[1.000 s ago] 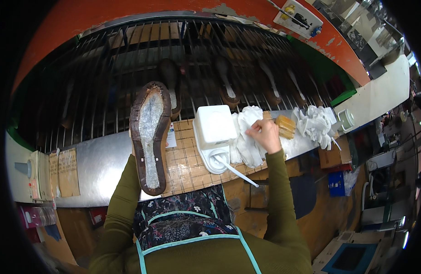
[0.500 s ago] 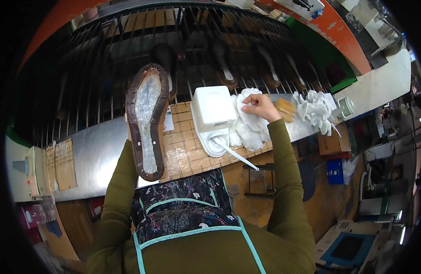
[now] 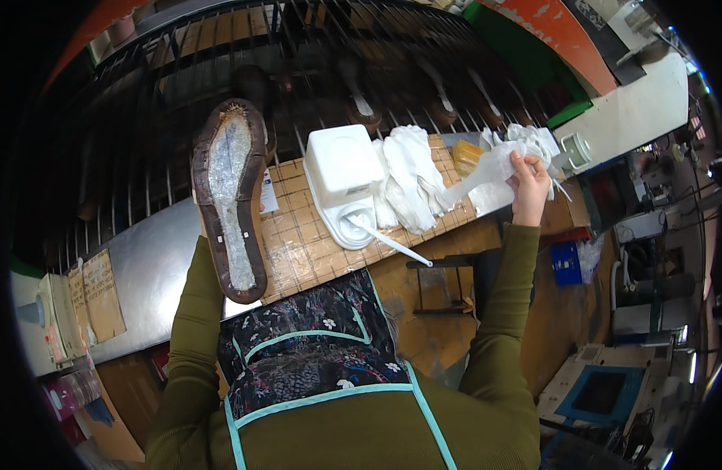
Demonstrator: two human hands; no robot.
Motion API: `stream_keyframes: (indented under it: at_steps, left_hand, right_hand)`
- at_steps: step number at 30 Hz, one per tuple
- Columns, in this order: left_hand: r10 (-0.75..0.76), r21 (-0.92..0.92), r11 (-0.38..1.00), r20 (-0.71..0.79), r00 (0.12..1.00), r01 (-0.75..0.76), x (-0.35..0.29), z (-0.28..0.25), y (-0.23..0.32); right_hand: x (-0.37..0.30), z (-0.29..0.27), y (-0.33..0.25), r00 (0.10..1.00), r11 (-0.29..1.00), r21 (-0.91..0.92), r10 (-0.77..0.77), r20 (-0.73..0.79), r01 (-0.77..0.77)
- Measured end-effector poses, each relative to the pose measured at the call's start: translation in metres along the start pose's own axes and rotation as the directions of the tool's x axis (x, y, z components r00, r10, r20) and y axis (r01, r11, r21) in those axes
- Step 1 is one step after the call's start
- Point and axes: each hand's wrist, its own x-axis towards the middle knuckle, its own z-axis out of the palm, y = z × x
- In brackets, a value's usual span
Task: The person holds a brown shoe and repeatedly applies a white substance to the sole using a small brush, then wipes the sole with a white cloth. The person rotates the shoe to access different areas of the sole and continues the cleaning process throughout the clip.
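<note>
A brown shoe (image 3: 253,211) stands on end at the left, its underside facing me, with a pale filler strip down the middle. My left forearm reaches behind it; the shoe hides my left hand, which holds it up. At the right, my right hand (image 3: 532,186) pinches a thin, whitish, foot-shaped sheet (image 3: 494,174) between thumb and fingers. The sheet stretches left toward a pile of similar white pieces (image 3: 412,176). Beside that pile is a white plastic box-shaped dispenser (image 3: 341,160) with a small cup in front; a white-handled tool (image 3: 404,251) rests in the cup.
A wire-lined cardboard sheet (image 3: 286,243) covers part of the metal bench (image 3: 153,274). An amber block (image 3: 466,154), a crumpled white heap (image 3: 537,139) and a pale mug-like container (image 3: 577,150) sit to the right. Beyond lies a barred rack (image 3: 173,117) with several brown shoes.
My right hand has moved right, away from the white pile, and now has a whitish sheet in its fingers. The view has shifted slightly; my left arm and the shoe keep their pose.
</note>
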Motion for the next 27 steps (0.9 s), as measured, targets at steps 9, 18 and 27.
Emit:
stream_keyframes:
  at_steps: [9,18,27]
  left_hand:
    - [0.036,-0.124,0.992,0.035,0.999,-0.032,0.008,0.001,-0.005]
    - [0.038,-0.024,0.999,0.100,0.994,-0.036,-0.006,0.036,0.006]
    - [-0.105,-0.211,0.967,0.184,0.977,0.143,-0.011,0.063,0.015]
  right_hand:
    - [-0.068,0.038,-0.007,0.899,0.910,0.348,0.057,0.434,-0.226]
    - [-0.218,0.189,-0.005,0.409,0.972,-0.002,0.100,0.907,-0.234]
    - [-0.173,0.300,-0.009,0.611,0.986,0.162,-0.147,0.778,0.031]
